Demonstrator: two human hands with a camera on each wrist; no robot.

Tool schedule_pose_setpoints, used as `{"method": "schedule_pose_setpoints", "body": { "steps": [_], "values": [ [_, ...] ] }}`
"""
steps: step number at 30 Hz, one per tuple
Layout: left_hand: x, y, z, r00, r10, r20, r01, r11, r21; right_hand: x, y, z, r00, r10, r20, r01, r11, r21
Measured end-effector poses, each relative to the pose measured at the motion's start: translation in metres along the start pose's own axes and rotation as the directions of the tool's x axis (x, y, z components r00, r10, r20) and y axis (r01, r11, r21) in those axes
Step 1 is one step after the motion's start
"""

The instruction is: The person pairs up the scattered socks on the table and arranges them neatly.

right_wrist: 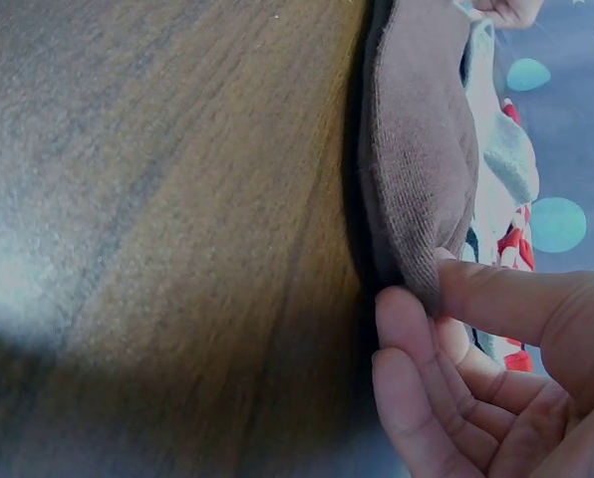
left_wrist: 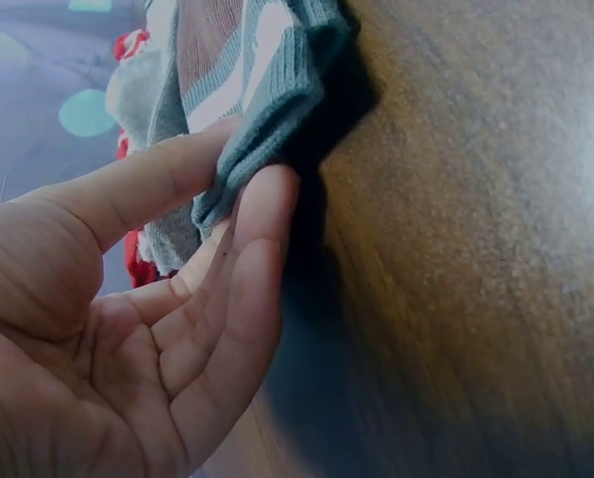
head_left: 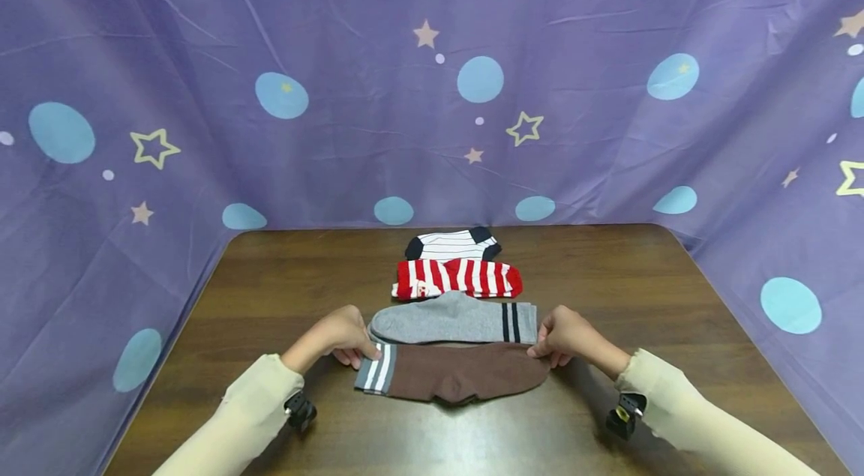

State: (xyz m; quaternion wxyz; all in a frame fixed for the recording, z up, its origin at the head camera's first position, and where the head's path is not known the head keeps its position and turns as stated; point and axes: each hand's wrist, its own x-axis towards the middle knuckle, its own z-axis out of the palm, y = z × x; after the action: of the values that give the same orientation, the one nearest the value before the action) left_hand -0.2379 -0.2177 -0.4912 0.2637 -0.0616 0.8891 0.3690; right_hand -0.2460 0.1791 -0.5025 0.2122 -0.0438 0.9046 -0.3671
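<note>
A brown sock (head_left: pixel 466 371) with a grey cuff and white stripes lies stretched sideways at the front of the sock row. My left hand (head_left: pixel 346 337) pinches its cuff (left_wrist: pixel 267 110) between thumb and fingers. At the toe end, my right hand (head_left: pixel 563 335) pinches the brown fabric (right_wrist: pixel 422 149) the same way. Right behind it is a grey sock (head_left: pixel 439 320) with two black stripes near its cuff. Farther back lie red-and-white striped socks (head_left: pixel 459 278), then white socks (head_left: pixel 448 245) with black toe and heel parts.
The socks lie on a brown wooden table (head_left: pixel 283 273) with rounded far corners. A purple curtain (head_left: pixel 378 146) printed with stars and blue ovals hangs behind the table and along both sides. Each wrist wears a small black device, such as the left one (head_left: pixel 300 410).
</note>
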Motion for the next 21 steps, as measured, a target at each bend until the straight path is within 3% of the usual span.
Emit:
{"method": "schedule_pose_setpoints", "body": {
  "steps": [9,14,21],
  "values": [
    [-0.0024,-0.0016,0.0000,1.000,-0.002,0.006,0.002,0.999,-0.048,-0.0008,0.0015,-0.0030,0.998,-0.020,0.059,0.016,0.997,0.072],
    [-0.0014,-0.0043,-0.0016,1.000,0.005,0.029,-0.003,0.997,-0.079,-0.0021,0.0000,-0.0047,0.995,0.013,0.097,-0.026,0.991,0.132],
    [0.0003,-0.0070,-0.0026,0.999,-0.008,0.046,0.011,0.997,-0.073,-0.0010,0.0002,-0.0064,0.993,0.051,0.109,-0.066,0.988,0.137]
  ]
}}
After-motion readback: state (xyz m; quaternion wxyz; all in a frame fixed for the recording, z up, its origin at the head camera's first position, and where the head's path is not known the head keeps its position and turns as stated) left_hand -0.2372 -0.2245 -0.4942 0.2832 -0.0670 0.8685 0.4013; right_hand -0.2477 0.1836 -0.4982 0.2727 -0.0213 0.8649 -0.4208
